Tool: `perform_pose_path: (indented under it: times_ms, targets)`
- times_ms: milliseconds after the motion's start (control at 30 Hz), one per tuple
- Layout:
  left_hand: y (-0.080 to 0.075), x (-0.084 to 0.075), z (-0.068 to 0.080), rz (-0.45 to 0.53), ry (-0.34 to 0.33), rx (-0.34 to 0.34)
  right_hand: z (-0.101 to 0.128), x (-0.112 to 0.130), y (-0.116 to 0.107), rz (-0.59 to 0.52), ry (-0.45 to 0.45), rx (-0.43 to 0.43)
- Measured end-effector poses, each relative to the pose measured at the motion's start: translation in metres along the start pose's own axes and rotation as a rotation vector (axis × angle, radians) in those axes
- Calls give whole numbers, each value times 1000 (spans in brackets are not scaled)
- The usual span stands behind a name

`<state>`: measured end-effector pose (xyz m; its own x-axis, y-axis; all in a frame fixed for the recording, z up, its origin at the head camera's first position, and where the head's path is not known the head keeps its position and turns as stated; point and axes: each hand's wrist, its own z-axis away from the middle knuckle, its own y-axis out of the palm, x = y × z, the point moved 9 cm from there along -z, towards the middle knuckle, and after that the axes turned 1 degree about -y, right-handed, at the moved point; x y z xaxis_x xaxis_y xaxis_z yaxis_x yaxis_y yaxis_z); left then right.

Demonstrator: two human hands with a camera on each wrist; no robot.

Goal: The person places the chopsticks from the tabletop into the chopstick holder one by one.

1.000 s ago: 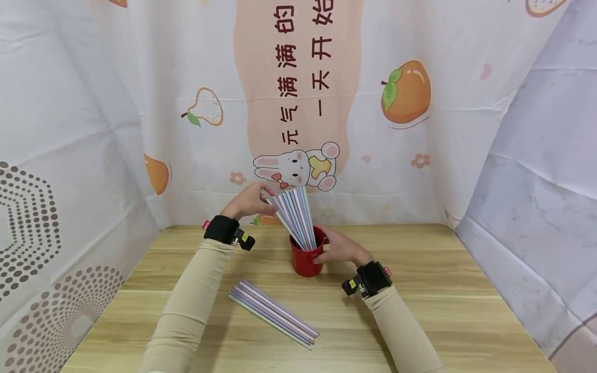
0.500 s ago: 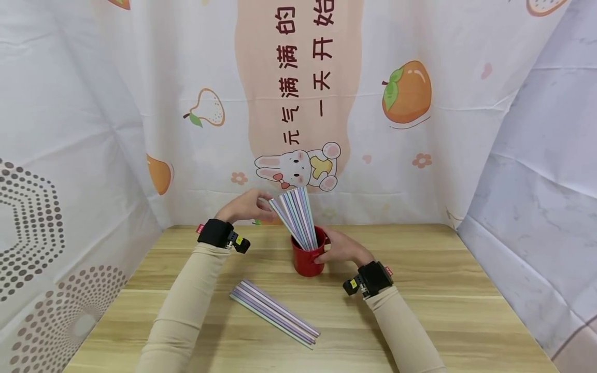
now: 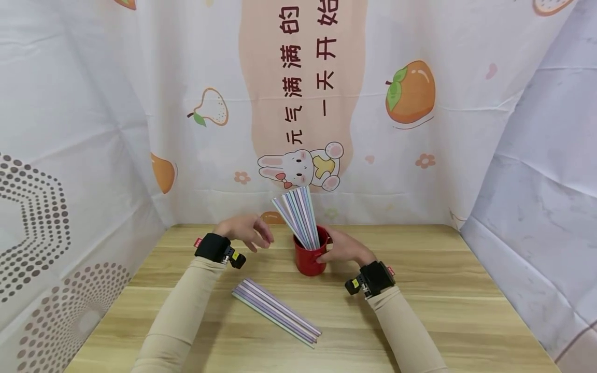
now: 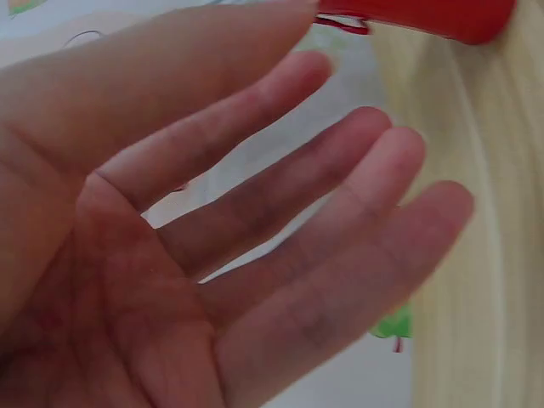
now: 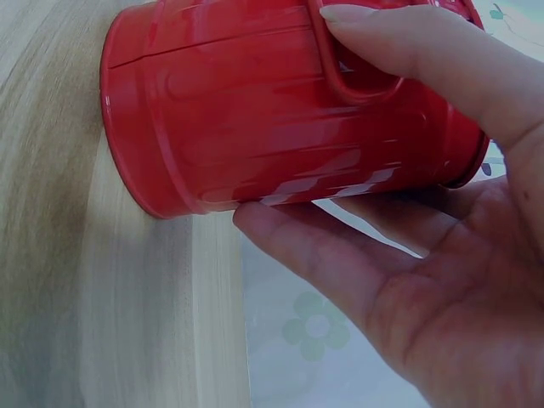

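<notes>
A red metal cup (image 3: 309, 262) stands upright toward the back of the table, with a bundle of pastel straws (image 3: 300, 217) leaning left out of its mouth. My right hand (image 3: 344, 246) holds the cup from the right. In the right wrist view, the thumb lies at the cup's small side handle (image 5: 357, 89) and the fingers press against its wall (image 5: 246, 119). Left of the cup, my left hand (image 3: 244, 231) hangs over the table with relaxed fingers and nothing in it. Its bare palm (image 4: 127, 297) shows in the left wrist view, fingers apart.
Several loose pastel straws (image 3: 277, 313) lie side by side, slanted, on the wooden table (image 3: 420, 311) in front of the cup. A printed curtain (image 3: 196, 171) hangs right behind the table's back edge, with more cloth on both sides.
My left hand has let go of a straw at the bundle's left side, then moved left and down, away from the straws. My right hand stays on the cup.
</notes>
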<state>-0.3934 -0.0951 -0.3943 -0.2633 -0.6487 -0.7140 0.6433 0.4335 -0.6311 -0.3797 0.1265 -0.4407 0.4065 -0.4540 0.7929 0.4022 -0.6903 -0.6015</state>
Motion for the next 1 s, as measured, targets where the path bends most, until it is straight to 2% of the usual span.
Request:
perform_pose_path:
  times_ms: [100, 267, 333, 433, 667, 833, 1000]
  targets:
    - [11, 10, -1, -39, -13, 39, 0, 1, 0, -12, -10, 6]
    - [33, 19, -1, -113, 64, 122, 0, 2, -1, -12, -16, 5]
    - [43, 24, -1, -103, 85, 153, 0, 2, 0, -10, -17, 8]
    - [55, 34, -1, -85, 70, 172, -1, 1, 0, -9, -19, 11]
    - [71, 56, -4, -99, -2, 160, -2, 1, -1, 2, -21, 5]
    - [72, 65, -3, -142, -41, 103, -2, 1, 0, 9, -28, 6]
    - [72, 67, -1, -125, -37, 80, -2, 1, 0, 7, -27, 3]
